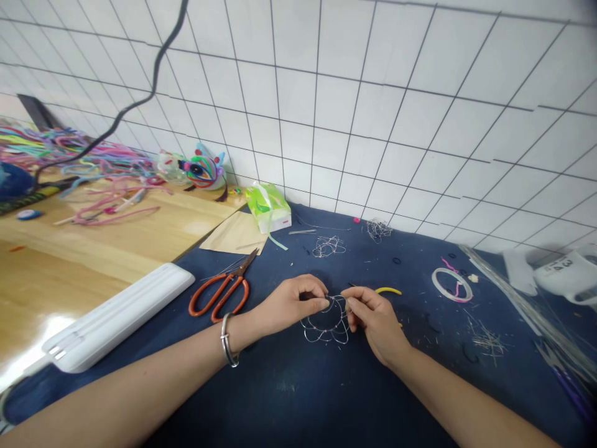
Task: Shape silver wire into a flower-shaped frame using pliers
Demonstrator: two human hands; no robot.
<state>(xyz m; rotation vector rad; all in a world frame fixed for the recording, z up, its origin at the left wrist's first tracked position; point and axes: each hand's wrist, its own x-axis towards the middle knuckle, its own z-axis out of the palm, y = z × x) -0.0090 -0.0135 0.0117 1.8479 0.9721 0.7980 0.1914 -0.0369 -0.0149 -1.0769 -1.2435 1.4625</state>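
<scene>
A flower-shaped wire frame (319, 336), with looped petals around a ring, hangs between my hands over the dark blue cloth. My left hand (298, 303) pinches its upper left edge between thumb and fingers. At its upper right side, my right hand (372, 317) grips the wire with thumb and forefinger. Yellow-handled pliers or a similar tool (389, 290) lie partly hidden behind my right hand. Orange-handled scissors (219, 297) rest left of my left hand, blades pointing away.
Wire tangles (329, 246) and a white ring-shaped roll (451, 285) lie on the cloth (280, 398). A long white box-like device (121, 317) sits left, a green tissue pack (268, 207) at the back. Wire strands (522, 295) and a white glue-gun-like tool (566, 274) are right.
</scene>
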